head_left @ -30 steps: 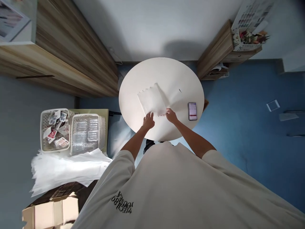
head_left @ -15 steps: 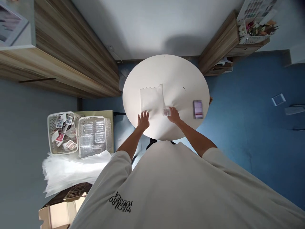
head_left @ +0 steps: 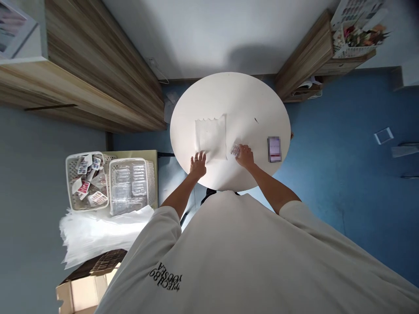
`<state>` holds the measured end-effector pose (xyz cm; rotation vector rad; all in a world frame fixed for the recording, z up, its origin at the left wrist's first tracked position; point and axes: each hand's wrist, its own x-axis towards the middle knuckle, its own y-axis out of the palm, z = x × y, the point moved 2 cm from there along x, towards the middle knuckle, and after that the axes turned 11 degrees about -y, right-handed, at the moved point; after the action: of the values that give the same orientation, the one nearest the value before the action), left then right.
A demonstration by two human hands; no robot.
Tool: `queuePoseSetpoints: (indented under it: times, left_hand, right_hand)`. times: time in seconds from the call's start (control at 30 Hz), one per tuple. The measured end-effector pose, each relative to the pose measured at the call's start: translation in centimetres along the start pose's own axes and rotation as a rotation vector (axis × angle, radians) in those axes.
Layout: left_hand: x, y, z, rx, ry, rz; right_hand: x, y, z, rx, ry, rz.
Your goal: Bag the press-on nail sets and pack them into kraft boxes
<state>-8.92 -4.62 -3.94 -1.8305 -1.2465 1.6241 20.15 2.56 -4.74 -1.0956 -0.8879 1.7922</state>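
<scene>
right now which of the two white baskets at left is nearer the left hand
The basket holding clear plastic cases, on the right of the pair; the other basket, farther from the left hand, holds mixed colourful packets.

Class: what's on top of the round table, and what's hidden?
White sheet, phone and small dark object; the right hand holds a clear case. The left hand covers the sheet's near corner; anything underneath is hidden.
</scene>
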Motion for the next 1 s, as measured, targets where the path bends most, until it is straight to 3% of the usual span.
queuePoseSetpoints:
  times: [0.17, 0.37, 0.63, 0.77, 1.0]
  left_hand:
    - [-0.1, 1.5, -4.1, 0.045, 0.086, -0.009]
    - [-0.9, 4.0, -8.4, 0.061, 0.180, 0.035]
    - [-1.8, 5.1, -8.7, 0.024, 0.167, 0.101]
    - [-1.8, 5.2, -8.3, 0.030, 0.186, 0.061]
    - [-0.8, 3.0, -9.4, -0.033, 0.172, -0.029]
  right_hand:
    - [-0.1, -1.5, -0.6, 0.078, -0.009, -0.066]
    - [-0.3, -1.8, 0.1, 0.107, -0.065, 0.001]
    - [0.4, 0.4, 0.7, 0.051, -0.118, 0.085]
    - [0.1, 1.1, 0.9, -0.010, -0.172, 0.096]
    - [-3.5, 0.9, 0.2, -0.004, -0.243, 0.075]
